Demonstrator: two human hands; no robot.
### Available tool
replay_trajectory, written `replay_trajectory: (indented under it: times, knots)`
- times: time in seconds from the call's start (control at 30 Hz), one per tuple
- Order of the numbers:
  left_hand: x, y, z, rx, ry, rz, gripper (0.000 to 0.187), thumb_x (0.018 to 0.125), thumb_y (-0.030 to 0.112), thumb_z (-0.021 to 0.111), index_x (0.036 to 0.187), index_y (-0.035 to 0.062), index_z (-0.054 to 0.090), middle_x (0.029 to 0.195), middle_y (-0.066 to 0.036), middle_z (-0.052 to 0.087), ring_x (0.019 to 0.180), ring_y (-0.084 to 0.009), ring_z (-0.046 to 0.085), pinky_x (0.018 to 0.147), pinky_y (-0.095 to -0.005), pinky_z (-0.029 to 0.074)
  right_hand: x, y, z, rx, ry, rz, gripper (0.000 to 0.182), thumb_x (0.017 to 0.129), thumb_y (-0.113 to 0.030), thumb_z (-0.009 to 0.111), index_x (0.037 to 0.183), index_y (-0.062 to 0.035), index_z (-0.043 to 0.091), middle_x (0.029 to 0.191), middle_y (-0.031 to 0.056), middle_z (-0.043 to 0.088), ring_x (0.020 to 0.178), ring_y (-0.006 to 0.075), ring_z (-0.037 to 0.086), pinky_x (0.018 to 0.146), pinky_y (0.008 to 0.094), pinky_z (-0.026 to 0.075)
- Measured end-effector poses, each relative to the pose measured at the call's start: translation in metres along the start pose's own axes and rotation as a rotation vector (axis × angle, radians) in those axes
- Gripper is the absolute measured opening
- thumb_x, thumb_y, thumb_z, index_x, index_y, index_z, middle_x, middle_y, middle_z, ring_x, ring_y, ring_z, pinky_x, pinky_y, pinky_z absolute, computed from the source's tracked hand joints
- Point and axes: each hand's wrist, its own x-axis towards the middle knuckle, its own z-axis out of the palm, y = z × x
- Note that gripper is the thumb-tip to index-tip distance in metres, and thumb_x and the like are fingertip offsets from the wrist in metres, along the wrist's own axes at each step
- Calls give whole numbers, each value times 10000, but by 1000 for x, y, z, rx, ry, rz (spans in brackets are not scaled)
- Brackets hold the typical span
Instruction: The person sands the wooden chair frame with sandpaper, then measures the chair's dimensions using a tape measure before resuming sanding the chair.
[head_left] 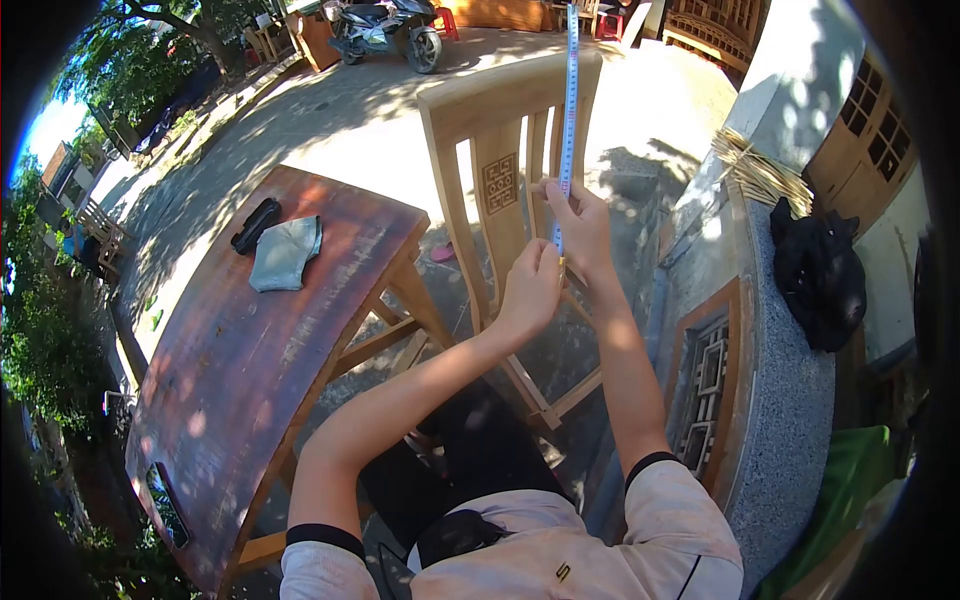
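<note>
A pale wooden chair with a slatted back and a carved square panel stands ahead of me. A white and blue measuring tape stretches upright in front of the right part of its backrest, its upper end reaching the top of the view. My right hand pinches the tape just below the middle of the backrest. Lower and to the left, my left hand is closed round the tape's lower part, beside a small yellow bit. The rest of what lies inside the left fingers is hidden.
On the left, a reddish-brown wooden table bears a folded cloth, a black case and a phone. A stone ledge at right holds a black bag and thin sticks. A motorbike stands behind.
</note>
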Motion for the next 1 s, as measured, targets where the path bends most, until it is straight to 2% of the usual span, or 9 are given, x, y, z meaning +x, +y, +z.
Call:
replay_trajectory:
  times: [0.3, 0.37, 0.43, 0.57, 0.67, 0.77, 0.87, 0.97, 1.0]
  knots:
    - [-26, -108, 6, -89, 183, 121, 279, 1075, 248, 440, 1132, 6, 569, 691, -22, 529, 589, -91, 477, 545, -290, 390, -90, 57, -11, 130, -271, 272, 387, 1078, -292, 536, 1141, 56, 690, 970, 106, 738, 904, 147, 690, 818, 296, 558]
    - [-29, -117, 7, 30, 246, 230, 293, 1074, 238, 421, 1140, -3, 574, 770, -44, 546, 696, -132, 512, 642, -315, 421, -112, 73, -9, 82, -295, 295, 395, 1090, -289, 508, 1141, 59, 687, 966, 90, 732, 890, 130, 675, 805, 285, 547]
    - [-39, -125, 7, 42, 255, 137, 295, 1075, 224, 400, 1140, -5, 574, 896, -71, 583, 843, -172, 553, 775, -333, 455, -129, 76, -6, 150, -262, 308, 407, 1100, -289, 479, 1123, 54, 695, 969, 79, 727, 874, 117, 660, 798, 275, 535]
    - [-49, -131, -2, 157, 164, 112, 323, 1066, 239, 425, 1218, -28, 524, 887, -97, 599, 862, -195, 590, 810, -335, 477, -143, 80, -3, 186, -227, 396, 432, 1113, -300, 438, 1110, 41, 703, 964, 66, 715, 866, 106, 645, 805, 269, 521]
    - [-49, -141, 10, 143, 287, 254, 384, 1074, 238, 412, 1324, -53, 407, 1014, -180, 626, 1020, -276, 629, 918, -368, 477, -148, 75, 9, 343, -75, 507, 418, 1114, -284, 419, 1112, 20, 706, 939, 36, 684, 824, 96, 611, 771, 262, 507]
    - [-44, -162, 3, 373, 237, 327, 479, 1085, 285, 380, 1388, -76, 299, 1239, -281, 558, 1243, -368, 552, 1061, -411, 411, -153, 77, 14, 342, -6, 552, 415, 1115, -287, 421, 1076, 13, 705, 949, 33, 679, 835, 107, 611, 779, 265, 503]
    - [-45, -164, 3, 303, 241, 266, 562, 1066, 310, 416, 1413, -115, 298, 1311, -303, 505, 1233, -410, 532, 1065, -439, 402, -156, 77, 18, 240, 51, 476, 404, 1103, -304, 452, 1038, 13, 694, 923, 27, 672, 825, 117, 610, 768, 271, 498]
    - [-46, -170, 7, 288, 170, 170, 658, 1091, 428, 331, 1453, -114, 245, 1430, -294, 389, 1394, -360, 385, 1174, -423, 284, -159, 90, 12, 102, 62, 405, 392, 1091, -290, 477, 977, 18, 692, 870, 49, 684, 802, 123, 614, 740, 281, 489]
    - [-47, -165, 8, 217, 125, 132, 748, 1080, 447, 399, 1499, -130, 174, 1481, -301, 349, 1441, -357, 336, 1195, -422, 253, -158, 86, 10, 34, 62, 359, 390, 1081, -295, 495, 960, 22, 688, 849, 51, 681, 796, 127, 615, 727, 284, 482]
